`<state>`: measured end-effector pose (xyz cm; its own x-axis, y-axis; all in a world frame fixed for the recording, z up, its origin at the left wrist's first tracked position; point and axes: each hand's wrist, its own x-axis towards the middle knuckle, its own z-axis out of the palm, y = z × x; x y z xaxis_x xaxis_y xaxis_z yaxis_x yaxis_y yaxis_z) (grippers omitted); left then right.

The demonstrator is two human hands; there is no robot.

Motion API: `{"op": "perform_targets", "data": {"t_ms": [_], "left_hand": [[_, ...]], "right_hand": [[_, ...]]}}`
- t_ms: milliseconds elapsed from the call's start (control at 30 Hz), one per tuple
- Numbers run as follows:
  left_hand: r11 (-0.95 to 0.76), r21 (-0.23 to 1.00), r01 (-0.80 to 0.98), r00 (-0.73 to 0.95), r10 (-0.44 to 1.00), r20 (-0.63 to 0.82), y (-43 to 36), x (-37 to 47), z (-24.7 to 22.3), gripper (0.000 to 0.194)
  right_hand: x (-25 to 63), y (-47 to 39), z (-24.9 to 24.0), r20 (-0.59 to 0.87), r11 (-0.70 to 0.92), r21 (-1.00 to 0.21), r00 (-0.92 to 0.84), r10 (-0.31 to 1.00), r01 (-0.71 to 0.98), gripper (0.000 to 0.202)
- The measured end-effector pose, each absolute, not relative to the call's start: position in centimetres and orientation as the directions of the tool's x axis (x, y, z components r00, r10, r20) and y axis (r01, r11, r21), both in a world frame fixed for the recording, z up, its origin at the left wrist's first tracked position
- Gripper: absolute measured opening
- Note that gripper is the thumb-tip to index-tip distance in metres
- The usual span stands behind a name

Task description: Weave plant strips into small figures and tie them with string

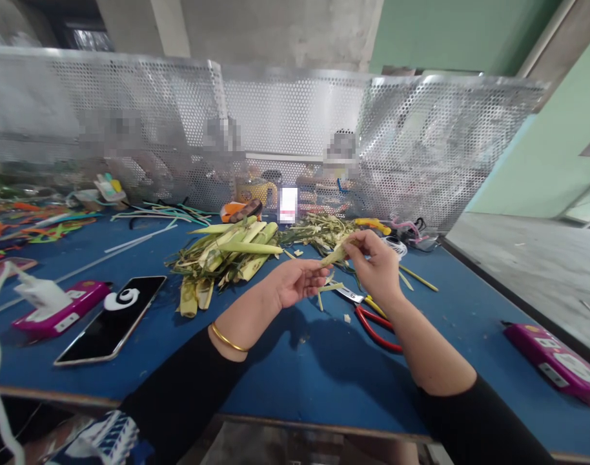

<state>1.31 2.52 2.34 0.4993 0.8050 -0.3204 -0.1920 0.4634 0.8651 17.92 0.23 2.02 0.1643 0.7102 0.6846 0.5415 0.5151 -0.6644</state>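
A pale green strip of plant stalk or husk stretches between my two hands above the table. One end sits at the fingertips of my left hand, whose fingers are curled. My right hand pinches the other end between thumb and fingers. Beneath my right hand lie red-handled scissors, partly covered by the wrist, with the blades pointing up and left. To the left is a heap of cut green stalks. Behind my hands spreads a pile of dry shredded plant scraps.
A perforated metal screen runs along the back of the blue table. A black phone and a magenta power strip lie at left. Another magenta device is at right. A lit phone leans at the back.
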Motion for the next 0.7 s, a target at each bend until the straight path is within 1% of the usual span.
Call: {"op": "perform_targets", "data": {"t_ms": [33,133,167,233,300,367,433,500,533,567,633,700], "left_hand": [[0.394,0.896,-0.206,0.459,0.847,-0.267,2.6,1.4,2.3,0.015],[0.122,0.969,-0.216,0.327,0.944,-0.046,2.6,1.5,2.2,0.009],[0.048,0.977,-0.21,0.289,0.957,0.015,2.6,1.5,2.3,0.006],[-0.044,0.979,-0.201,0.219,0.972,0.088,2.6,1.5,2.4,0.003],[-0.069,0.974,-0.216,0.15,0.983,0.103,2.8,1.4,2.5,0.004],[-0.063,0.966,-0.249,0.093,0.992,0.089,3.0,1.2,2.6,0.008],[-0.057,0.96,-0.275,0.044,0.996,0.072,3.3,1.1,2.5,0.012],[-0.062,0.958,-0.28,-0.001,0.998,0.064,3.5,1.0,2.4,0.014],[-0.067,0.957,-0.281,-0.021,0.998,0.063,3.5,1.1,2.3,0.016],[-0.069,0.957,-0.282,-0.033,0.998,0.062,3.5,1.2,2.2,0.017],[-0.056,0.959,-0.279,-0.013,0.998,0.055,3.2,1.5,1.9,0.018],[-0.024,0.965,-0.259,0.07,0.997,0.043,2.7,2.0,1.6,0.021]], "right_hand": [[17.8,0.3,2.0,0.661,0.515,-0.705,0.188,0.727,0.488,0.01],[17.8,0.5,2.1,0.55,0.469,-0.827,0.271,0.79,0.311,0.015],[17.8,0.6,2.1,0.514,0.446,-0.853,0.288,0.808,0.273,0.015],[18.0,0.7,2.2,0.484,0.423,-0.871,0.293,0.824,0.25,0.015],[18.3,0.7,2.4,0.512,0.436,-0.847,0.245,0.824,0.305,0.015],[18.4,0.6,2.5,0.541,0.45,-0.801,0.157,0.826,0.394,0.013],[18.3,0.4,2.6,0.508,0.441,-0.785,0.044,0.86,0.434,0.011],[17.9,0.2,2.5,0.407,0.391,-0.834,-0.044,0.913,0.389,0.014],[17.7,0.2,2.4,0.352,0.35,-0.871,-0.058,0.934,0.345,0.016],[17.4,0.1,2.3,0.307,0.305,-0.907,-0.039,0.951,0.292,0.017],[16.8,0.1,1.9,0.253,0.239,-0.955,0.061,0.965,0.177,0.019],[16.2,0.1,1.5,0.236,0.224,-0.97,0.144,0.961,0.095,0.021]]}}
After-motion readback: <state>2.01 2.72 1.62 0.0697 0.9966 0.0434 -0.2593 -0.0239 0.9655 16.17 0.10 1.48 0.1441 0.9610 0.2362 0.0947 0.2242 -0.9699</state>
